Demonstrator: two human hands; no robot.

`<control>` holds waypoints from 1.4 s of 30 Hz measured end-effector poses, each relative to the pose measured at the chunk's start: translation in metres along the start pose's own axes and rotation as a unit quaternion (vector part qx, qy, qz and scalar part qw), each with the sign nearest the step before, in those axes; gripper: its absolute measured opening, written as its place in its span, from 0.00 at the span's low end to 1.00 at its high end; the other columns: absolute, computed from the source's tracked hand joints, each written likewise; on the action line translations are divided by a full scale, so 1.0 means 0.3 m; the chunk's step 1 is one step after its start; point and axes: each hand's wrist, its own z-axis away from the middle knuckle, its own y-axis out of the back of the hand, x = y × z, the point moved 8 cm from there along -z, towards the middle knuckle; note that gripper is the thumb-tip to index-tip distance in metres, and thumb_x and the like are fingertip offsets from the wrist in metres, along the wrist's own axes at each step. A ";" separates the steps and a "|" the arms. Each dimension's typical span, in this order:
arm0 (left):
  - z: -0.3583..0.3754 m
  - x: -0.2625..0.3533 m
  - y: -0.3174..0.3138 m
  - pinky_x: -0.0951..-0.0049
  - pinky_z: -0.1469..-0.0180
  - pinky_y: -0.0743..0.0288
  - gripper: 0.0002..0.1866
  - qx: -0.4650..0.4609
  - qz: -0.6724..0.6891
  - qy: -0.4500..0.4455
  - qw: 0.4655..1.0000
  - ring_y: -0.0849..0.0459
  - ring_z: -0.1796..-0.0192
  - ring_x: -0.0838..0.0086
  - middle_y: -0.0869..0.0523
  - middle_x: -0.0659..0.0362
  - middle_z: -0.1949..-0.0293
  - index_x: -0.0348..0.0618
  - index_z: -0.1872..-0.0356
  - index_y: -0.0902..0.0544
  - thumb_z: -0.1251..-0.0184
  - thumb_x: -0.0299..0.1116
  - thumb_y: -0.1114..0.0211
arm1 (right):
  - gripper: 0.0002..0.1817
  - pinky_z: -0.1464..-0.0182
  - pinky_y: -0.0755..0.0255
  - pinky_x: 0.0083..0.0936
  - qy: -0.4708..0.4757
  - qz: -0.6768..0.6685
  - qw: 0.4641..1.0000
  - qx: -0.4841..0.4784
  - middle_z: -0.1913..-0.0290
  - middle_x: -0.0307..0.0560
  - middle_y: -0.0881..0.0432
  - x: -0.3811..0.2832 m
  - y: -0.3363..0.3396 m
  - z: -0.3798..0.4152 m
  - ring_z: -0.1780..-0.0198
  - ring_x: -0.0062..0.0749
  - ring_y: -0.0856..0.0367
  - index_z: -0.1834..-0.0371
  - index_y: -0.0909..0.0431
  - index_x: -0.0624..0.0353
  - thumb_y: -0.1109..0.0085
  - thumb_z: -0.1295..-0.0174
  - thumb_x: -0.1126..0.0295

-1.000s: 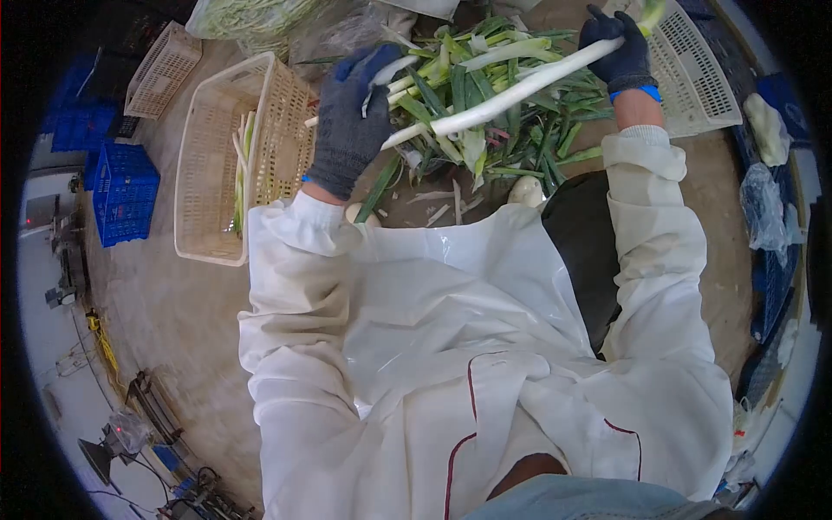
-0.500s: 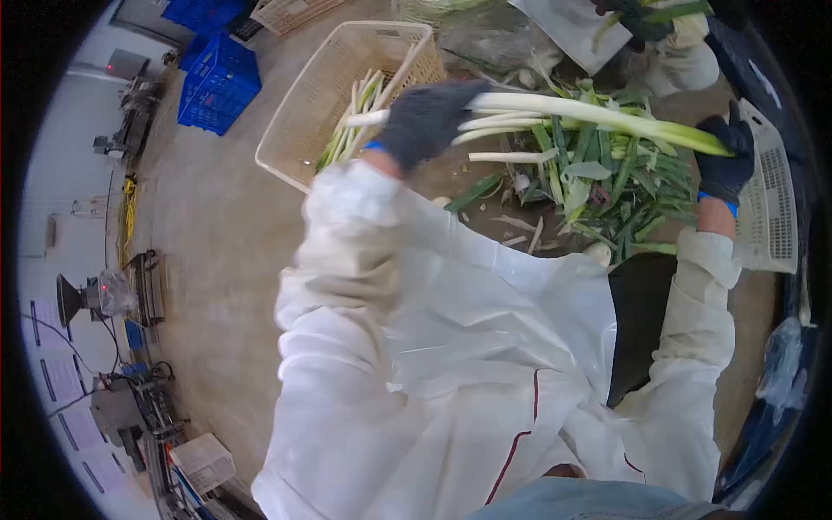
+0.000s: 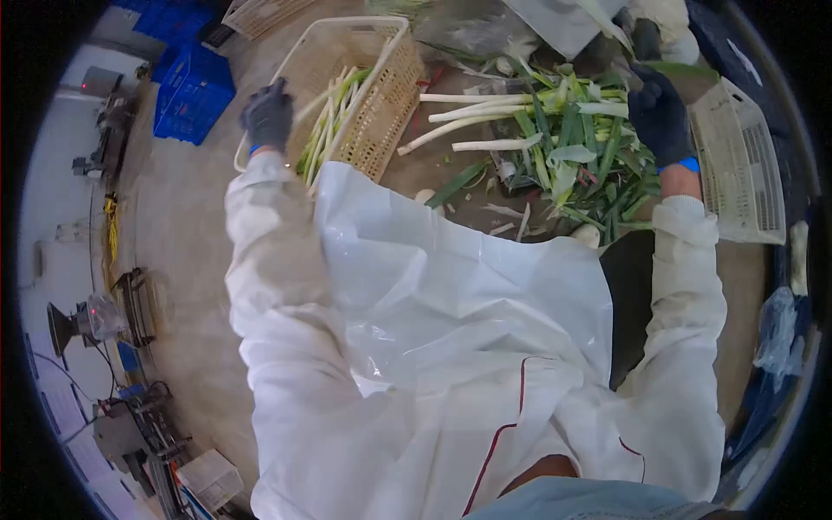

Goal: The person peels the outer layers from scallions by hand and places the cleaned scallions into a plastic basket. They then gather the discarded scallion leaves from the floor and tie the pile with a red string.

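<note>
My left hand [image 3: 267,117], in a dark glove, is over the left rim of the cream plastic basket [image 3: 381,117], its fingertips slightly apart. Several leeks [image 3: 331,121] lie slanted inside the basket; a pale stalk shows just right of that hand. My right hand [image 3: 660,117], also gloved, is at the right end of the leek pile, over the green tops. Its fingers are partly hidden, and I cannot tell whether they grip a leek. White leek stalks [image 3: 472,111] point left from the pile of green leaves [image 3: 598,156].
A white crate [image 3: 741,165] stands right of the pile. Another person's gloved hand [image 3: 646,39] works beyond my right hand. Loose trimmings [image 3: 511,217] lie on the floor before my white apron [image 3: 451,269]. Blue crates [image 3: 195,95] stand far left.
The long leek stretched between both hands is out of them. My left hand has moved left over the basket's far rim; my right hand has moved left and up to the pile.
</note>
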 end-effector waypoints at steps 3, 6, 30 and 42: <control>0.000 0.088 -0.036 0.54 0.55 0.26 0.16 -0.018 0.101 0.016 0.995 0.18 0.56 0.55 0.16 0.54 0.59 0.60 0.52 0.19 0.38 0.45 0.46 | 0.20 0.62 0.32 0.18 0.126 0.546 0.828 0.023 0.73 0.34 0.35 -0.041 -0.008 0.013 0.72 0.22 0.35 0.45 0.32 0.67 0.45 0.41 0.78; 0.064 -0.008 -0.182 0.55 0.54 0.26 0.16 -0.038 0.202 0.085 0.975 0.18 0.55 0.54 0.15 0.53 0.58 0.57 0.56 0.17 0.37 0.48 0.48 | 0.23 0.59 0.29 0.22 0.119 0.730 0.673 0.023 0.69 0.39 0.27 -0.066 -0.019 0.040 0.68 0.27 0.28 0.43 0.32 0.62 0.41 0.44 0.77; 0.230 -0.008 -1.337 0.56 0.37 0.36 0.32 -0.298 -0.003 -0.013 0.954 0.29 0.37 0.57 0.26 0.47 0.40 0.43 0.43 0.26 0.48 0.49 0.38 | 0.20 0.71 0.33 0.17 -0.119 0.864 0.489 0.031 0.71 0.37 0.29 0.169 0.385 0.060 0.74 0.20 0.33 0.46 0.24 0.59 0.47 0.45 0.82; 0.192 -0.258 -1.368 0.58 0.60 0.29 0.07 -0.269 -0.111 0.140 0.946 0.16 0.59 0.67 0.16 0.60 0.66 0.58 0.66 0.17 0.40 0.37 0.43 | 0.15 0.73 0.35 0.15 -0.286 0.663 0.665 0.192 0.72 0.32 0.30 0.270 0.518 0.140 0.75 0.16 0.33 0.47 0.23 0.57 0.55 0.31 0.67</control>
